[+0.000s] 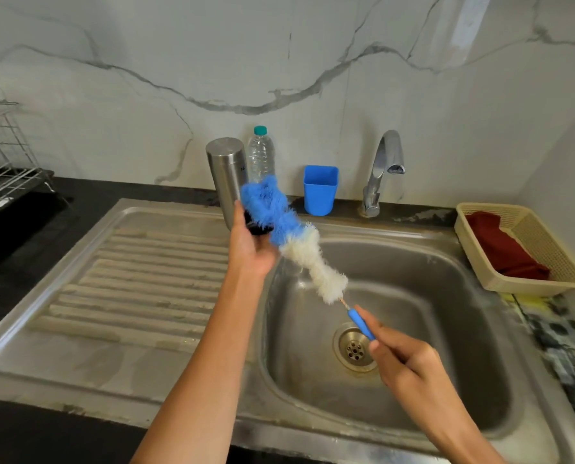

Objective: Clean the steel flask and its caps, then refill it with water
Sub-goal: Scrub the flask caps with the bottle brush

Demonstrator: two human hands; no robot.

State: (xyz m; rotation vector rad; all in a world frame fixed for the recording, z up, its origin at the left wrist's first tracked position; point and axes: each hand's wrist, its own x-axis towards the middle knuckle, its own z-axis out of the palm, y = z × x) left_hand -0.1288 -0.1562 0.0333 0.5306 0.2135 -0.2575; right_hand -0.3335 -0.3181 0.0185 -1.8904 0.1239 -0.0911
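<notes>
We hold a small black cap (258, 227) in our left hand (251, 244), fingers curled round it above the edge where the drainboard meets the basin of the steel sink (413, 262). Our right hand (401, 358) pinches the blue handle of a bottle brush (292, 236), fingers closed on it, and the brush's blue and white bristles press against the cap. The steel flask (227, 177) stands upside down at the back of the sink, just beside a clear plastic bottle (261, 155) on the dark bench (88, 192). A blue cup (320, 190) and the tap (381, 172) stand further right, and a cream basket (527, 283) holds a red cloth (503, 246).
</notes>
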